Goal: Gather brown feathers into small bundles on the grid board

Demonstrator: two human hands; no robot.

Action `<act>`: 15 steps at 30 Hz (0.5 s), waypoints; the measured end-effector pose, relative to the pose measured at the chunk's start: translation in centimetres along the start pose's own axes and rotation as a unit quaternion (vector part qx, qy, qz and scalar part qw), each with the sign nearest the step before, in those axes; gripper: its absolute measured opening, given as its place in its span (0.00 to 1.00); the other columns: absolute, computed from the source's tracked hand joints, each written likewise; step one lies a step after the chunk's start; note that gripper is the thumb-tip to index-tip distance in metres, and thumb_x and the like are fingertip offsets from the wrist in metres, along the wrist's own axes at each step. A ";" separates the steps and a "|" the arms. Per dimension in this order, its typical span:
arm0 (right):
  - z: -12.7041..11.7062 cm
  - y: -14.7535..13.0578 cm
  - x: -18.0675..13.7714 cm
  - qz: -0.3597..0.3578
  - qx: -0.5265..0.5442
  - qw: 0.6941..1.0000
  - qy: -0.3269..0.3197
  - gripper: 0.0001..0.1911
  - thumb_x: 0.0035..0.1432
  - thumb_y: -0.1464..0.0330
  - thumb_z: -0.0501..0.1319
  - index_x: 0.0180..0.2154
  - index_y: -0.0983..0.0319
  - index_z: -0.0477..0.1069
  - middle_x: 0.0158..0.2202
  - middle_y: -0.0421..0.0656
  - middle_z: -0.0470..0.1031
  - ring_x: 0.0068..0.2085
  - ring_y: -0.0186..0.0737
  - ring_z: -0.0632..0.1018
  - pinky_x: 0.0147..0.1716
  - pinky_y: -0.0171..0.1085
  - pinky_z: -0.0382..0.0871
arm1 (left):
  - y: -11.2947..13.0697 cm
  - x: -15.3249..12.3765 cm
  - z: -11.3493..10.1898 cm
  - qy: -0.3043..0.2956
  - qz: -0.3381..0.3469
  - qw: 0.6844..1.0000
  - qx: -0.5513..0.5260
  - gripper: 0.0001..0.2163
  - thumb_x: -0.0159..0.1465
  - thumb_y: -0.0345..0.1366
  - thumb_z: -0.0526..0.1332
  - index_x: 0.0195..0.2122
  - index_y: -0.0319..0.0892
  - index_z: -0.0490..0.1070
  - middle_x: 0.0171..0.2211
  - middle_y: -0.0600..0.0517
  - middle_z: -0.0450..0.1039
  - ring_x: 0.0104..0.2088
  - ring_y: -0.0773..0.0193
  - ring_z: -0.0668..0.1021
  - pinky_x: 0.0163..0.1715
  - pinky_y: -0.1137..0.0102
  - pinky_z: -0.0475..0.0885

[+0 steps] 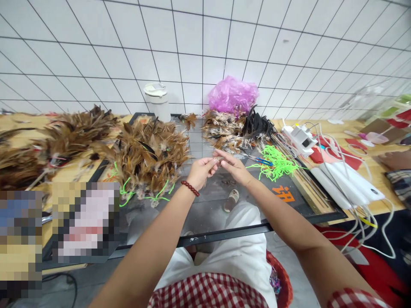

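My left hand [203,170], with a dark red bead bracelet [190,188] at the wrist, is closed in a pinch above the dark glossy tabletop [205,214]. Against its fingertips are the fingers of my right hand [235,167], also closed. Whatever they pinch is too small to make out. A large heap of brown feathers [150,149] lies left of my hands, with bright green cords [157,196] along its near edge. Right of them are small blue-handled scissors [263,161] and a tangle of green cords [278,163]. A small bottle [231,200] is just below my right hand.
Mottled feathers [221,128], black feathers [257,126] and a pink plastic bag [233,95] sit against the tiled wall. A white lidded container [157,100] stands behind. More brown feathers [80,132] lie left. White chargers [302,139] and cables crowd the right, near another person's arm [396,160].
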State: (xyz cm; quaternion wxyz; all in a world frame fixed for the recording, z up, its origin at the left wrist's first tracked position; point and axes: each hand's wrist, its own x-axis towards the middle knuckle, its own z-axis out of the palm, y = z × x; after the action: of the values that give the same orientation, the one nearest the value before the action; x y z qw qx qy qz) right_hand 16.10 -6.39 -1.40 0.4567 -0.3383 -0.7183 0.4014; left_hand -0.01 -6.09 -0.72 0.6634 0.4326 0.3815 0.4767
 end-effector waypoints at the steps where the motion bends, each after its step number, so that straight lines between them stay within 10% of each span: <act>1: 0.0 -0.1 0.0 0.003 0.003 1.000 0.011 0.27 0.60 0.53 0.55 0.58 0.55 0.65 0.53 0.47 0.70 0.52 0.42 0.71 0.55 0.46 0.62 | 0.0 0.0 0.0 -0.008 -0.003 1.000 -0.003 0.13 0.47 0.41 0.70 0.24 0.36 0.72 0.19 0.54 0.66 0.16 0.76 0.65 0.14 0.78 0.52; 15: 0.0 -0.4 0.1 -0.031 -0.040 0.997 0.060 0.11 0.56 0.58 0.61 0.30 0.59 0.72 0.34 0.44 0.73 0.40 0.40 0.73 0.45 0.43 0.66 | 0.4 -0.2 -0.3 -0.080 -0.036 0.992 0.094 0.14 0.48 0.44 0.69 0.19 0.37 0.71 0.18 0.52 0.68 0.16 0.75 0.65 0.14 0.78 0.52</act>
State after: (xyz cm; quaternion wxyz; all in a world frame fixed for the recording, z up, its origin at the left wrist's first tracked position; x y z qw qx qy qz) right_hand 15.98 -6.47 -1.03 0.4969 -0.3574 -0.7152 0.3374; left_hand -0.46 -6.16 -0.44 0.6651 0.5160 0.3857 0.3777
